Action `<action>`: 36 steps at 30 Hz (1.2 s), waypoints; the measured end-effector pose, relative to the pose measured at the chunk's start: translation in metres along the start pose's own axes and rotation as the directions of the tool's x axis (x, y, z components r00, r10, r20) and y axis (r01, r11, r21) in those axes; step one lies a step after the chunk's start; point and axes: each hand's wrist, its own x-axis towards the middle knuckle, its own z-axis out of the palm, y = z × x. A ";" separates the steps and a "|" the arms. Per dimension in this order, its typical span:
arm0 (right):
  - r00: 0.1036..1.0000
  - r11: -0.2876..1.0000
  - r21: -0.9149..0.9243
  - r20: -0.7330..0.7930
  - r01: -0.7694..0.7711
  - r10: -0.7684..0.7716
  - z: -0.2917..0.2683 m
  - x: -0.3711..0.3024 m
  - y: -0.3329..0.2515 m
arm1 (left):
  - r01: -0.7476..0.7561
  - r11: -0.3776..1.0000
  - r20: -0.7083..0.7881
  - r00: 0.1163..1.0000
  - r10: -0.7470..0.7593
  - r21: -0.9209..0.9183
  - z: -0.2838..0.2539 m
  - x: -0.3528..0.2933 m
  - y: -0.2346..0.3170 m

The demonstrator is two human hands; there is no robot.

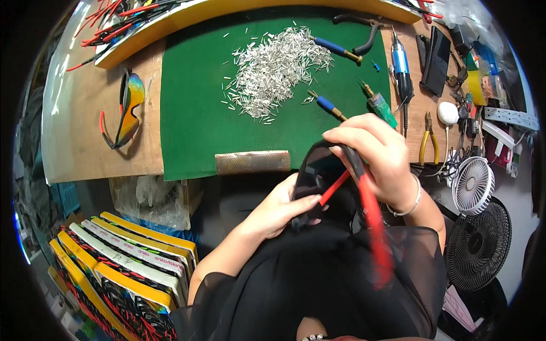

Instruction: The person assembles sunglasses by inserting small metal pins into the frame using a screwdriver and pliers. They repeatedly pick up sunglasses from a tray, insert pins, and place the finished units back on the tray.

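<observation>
A pair of dark-lensed sunglasses (311, 166) with black-and-red temples is held between my two hands, over my lap at the table's near edge. My left hand (274, 209) grips the lower end of the frame, its thumb against a red temple tip. My right hand (378, 156) pinches the upper corner from above, near the hinge. The other red temple points down toward me and is blurred. Beyond my right hand lie a blue-handled screwdriver (328, 105) and a green-handled one (381, 107) on a green mat (196, 113).
A heap of small silvery pins (273, 71) covers the mat's middle. Rainbow-lensed sunglasses (131, 108) rest at left. An electric screwdriver (401, 68), yellow-handled pliers (429, 142) and a black phone (437, 61) lie right. Yellow-edged boxes (136, 241) stand lower left; two fans (475, 184) lower right.
</observation>
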 end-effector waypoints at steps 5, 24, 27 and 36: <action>0.969 0.955 -0.168 0.068 0.245 -0.237 -0.010 0.014 -0.030 | -0.010 0.984 0.185 0.982 -0.023 0.177 0.005 -0.006 0.010; 0.976 0.970 -0.187 0.175 0.158 -0.125 -0.017 0.032 -0.014 | 0.110 0.985 -0.166 0.982 -0.087 0.133 -0.007 -0.001 -0.002; 0.976 0.984 -0.097 0.173 0.151 -0.133 -0.010 0.035 -0.008 | 0.142 0.986 -0.168 0.978 -0.127 0.083 -0.002 0.008 -0.008; 0.930 0.935 -0.154 0.138 -0.320 0.341 0.011 -0.014 0.051 | -0.033 0.965 -0.274 0.961 -0.041 -0.261 -0.001 0.010 -0.011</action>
